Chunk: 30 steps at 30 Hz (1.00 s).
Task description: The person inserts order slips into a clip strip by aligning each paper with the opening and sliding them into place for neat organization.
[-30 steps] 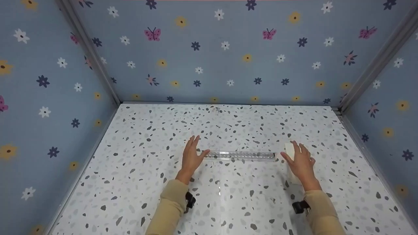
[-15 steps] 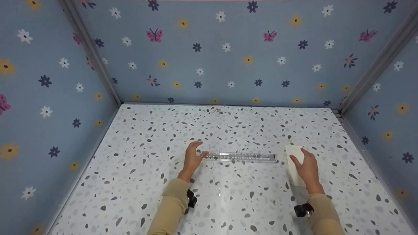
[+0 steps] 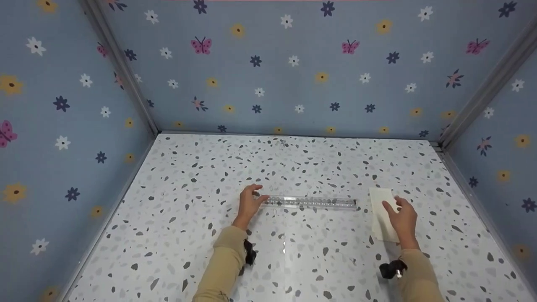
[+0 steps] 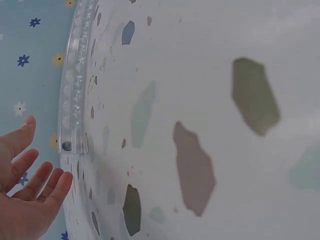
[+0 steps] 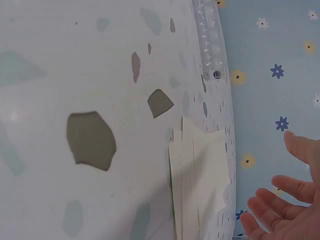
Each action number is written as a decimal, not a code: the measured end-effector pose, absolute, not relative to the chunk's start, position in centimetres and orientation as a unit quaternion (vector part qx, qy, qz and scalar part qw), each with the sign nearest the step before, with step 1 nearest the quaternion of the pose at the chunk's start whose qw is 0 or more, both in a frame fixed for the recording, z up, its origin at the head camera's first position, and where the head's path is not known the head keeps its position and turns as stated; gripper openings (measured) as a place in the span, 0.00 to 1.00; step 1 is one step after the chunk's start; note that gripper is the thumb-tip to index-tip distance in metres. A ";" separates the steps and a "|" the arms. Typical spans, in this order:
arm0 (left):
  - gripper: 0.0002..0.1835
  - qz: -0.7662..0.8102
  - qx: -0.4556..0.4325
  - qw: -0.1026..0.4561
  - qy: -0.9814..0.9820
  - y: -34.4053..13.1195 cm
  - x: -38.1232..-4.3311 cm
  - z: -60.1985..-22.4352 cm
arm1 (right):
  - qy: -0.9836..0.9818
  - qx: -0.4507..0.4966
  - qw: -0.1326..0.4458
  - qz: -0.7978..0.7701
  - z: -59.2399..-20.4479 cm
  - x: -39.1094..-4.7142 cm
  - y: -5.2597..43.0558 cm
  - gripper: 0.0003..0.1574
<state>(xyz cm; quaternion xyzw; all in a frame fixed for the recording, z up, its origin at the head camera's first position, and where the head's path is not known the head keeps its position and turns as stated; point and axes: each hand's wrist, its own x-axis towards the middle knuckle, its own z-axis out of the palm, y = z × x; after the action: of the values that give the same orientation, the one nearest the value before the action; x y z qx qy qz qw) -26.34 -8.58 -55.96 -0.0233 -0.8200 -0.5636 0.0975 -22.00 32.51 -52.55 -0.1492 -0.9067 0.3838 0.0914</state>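
Observation:
A long clear plastic case (image 3: 310, 203) with a row of round bead-like shapes inside lies crosswise on the speckled table. My left hand (image 3: 249, 205) hovers by its left end, thumb and fingers spread apart; in the left wrist view a gap shows between the hand (image 4: 25, 200) and the case (image 4: 75, 90). To the right of the case lies a cream stack of thin, paper-like sheets (image 3: 381, 216). Over the stack's right side hangs my right hand (image 3: 403, 219), fingers loosely bent and holding nothing. The right wrist view shows uneven edges on the sheets (image 5: 210, 165).
Blue panels with flowers and butterflies stand behind the table (image 3: 285, 260) and on both sides, joined by grey metal posts (image 3: 121, 67). A black wrist device (image 3: 249, 251) sits on the left sleeve, another wrist device (image 3: 392, 269) on the right.
My right hand has moved right and toward me, away from the case's right end, uncovering more of the cream sheets. The left hand's fingers have bent a little. The case stays in place.

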 end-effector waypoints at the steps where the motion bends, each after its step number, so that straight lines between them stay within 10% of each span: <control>1: 0.19 -0.564 -0.020 0.095 -0.820 -8.5 -26.4 -56.0 | -0.903 -0.156 0.092 0.390 -52.6 -22.0 32.6 0.35; 15: 0.19 -0.563 0.050 0.076 -0.821 -7.7 -26.5 -57.1 | -0.865 -0.265 0.109 0.411 -61.4 -25.6 37.7 0.46; 30: 0.19 -0.584 0.097 0.081 -0.802 -7.5 -26.2 -58.1 | -0.826 -0.311 0.086 0.463 -55.1 -21.5 33.6 0.39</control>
<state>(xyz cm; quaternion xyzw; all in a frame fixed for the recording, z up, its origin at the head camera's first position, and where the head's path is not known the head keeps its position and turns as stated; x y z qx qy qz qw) -26.21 -7.47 -58.11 0.0973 -0.8019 -0.5838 0.0813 -21.49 33.60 -55.14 -0.3106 -0.8259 0.4626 0.0861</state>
